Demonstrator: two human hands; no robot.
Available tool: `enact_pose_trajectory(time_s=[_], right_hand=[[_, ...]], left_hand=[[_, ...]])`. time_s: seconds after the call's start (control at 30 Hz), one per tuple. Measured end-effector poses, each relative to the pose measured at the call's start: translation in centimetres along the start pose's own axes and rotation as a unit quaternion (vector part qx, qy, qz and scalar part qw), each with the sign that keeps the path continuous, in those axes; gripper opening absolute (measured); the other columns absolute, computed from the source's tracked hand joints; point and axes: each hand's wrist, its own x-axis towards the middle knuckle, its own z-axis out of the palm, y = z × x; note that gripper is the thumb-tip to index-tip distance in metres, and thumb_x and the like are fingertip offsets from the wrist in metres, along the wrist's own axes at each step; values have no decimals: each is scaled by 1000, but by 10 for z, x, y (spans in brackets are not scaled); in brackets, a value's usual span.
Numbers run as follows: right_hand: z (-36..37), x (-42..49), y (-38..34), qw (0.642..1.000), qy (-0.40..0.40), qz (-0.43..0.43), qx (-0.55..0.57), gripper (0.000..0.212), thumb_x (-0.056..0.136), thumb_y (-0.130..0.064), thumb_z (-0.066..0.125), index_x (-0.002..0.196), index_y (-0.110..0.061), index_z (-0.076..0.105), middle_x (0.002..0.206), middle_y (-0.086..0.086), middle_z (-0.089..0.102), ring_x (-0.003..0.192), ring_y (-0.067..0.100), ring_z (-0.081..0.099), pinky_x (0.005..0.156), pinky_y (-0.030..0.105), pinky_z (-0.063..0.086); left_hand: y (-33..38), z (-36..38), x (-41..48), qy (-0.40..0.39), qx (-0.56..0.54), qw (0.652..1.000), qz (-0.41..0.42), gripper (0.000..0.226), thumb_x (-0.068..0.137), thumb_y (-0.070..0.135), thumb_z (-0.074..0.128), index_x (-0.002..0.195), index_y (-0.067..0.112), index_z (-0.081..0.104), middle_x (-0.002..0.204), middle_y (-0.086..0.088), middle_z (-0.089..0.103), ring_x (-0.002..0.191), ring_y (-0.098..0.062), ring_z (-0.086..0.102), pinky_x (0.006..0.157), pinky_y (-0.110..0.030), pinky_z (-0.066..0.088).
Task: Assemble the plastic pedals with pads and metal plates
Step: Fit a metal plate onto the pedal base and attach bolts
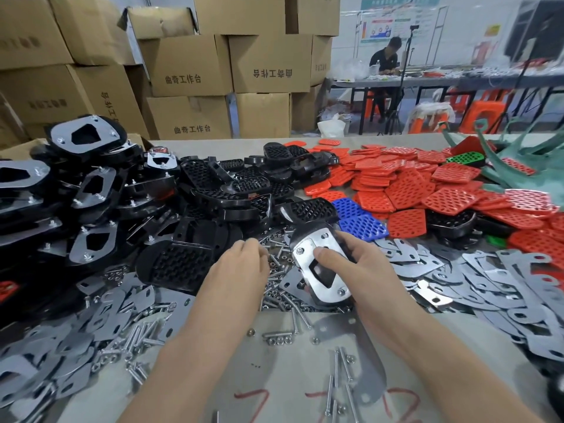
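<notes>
— Step: fastening, by the look of it. Your right hand [345, 264] grips the pedal [324, 275], with the thumb pressed on the metal plate [308, 254] laid over it. Two nuts seem seated on that plate.
— And the left?
— Your left hand [241, 261] hangs just left of the pedal, fingers curled over the loose nuts and bolts [276, 288] (pinching one or not, I can't tell).
— Next move?
— Probably a nut from that heap, carried to any bare hole on the plate. It's a small part, so pinch it finely and hold the pedal level.

Right hand [351, 265] grips a black pedal [308, 231] topped by a metal plate [308, 254] — left hand [241, 264], fingers curled, rests among loose nuts and bolts [280, 297].
</notes>
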Motion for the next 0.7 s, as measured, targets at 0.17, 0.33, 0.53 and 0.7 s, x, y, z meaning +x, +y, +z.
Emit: enact_pose_trajectory(time_s=[0.17, 0.33, 0.53, 0.7], right_hand=[[-1, 0, 3, 1000, -2, 13, -2, 46, 69, -38, 77, 113, -25, 71, 95, 8, 78, 85, 34, 73, 89, 63, 57], [-2, -1, 2, 999, -35, -2, -14, 24, 79, -34, 71, 102, -31, 77, 88, -2, 77, 80, 17, 71, 74, 33, 55], [-1, -3, -3, 996, -68, -46, -44, 28, 84, -29, 63, 105, -39, 78, 102, -5, 79, 98, 9, 72, 89, 24, 54], [4, -8, -10, 992, -83, -78, -53, 32, 89, -26, 61, 106, -49, 76, 109, -14, 78, 106, -1, 69, 86, 9, 48]], left_hand=[[15, -10, -5, 48, -276, 960, -15, 14, 99, 19, 60, 103, 30, 69, 89, 20, 69, 86, 9, 62, 75, -5, 45], [22, -9, -9, 69, -337, 938, 42, 20, 96, 15, 65, 104, 33, 73, 97, 22, 70, 92, 3, 65, 79, -7, 46], [29, -4, -11, 72, -335, 936, 85, 23, 91, 11, 71, 97, 33, 71, 96, 21, 67, 92, -2, 64, 81, -9, 46], [31, -2, -13, 98, -318, 934, 128, 26, 92, 6, 70, 106, 28, 72, 98, 20, 65, 94, 0, 63, 80, -5, 43]])
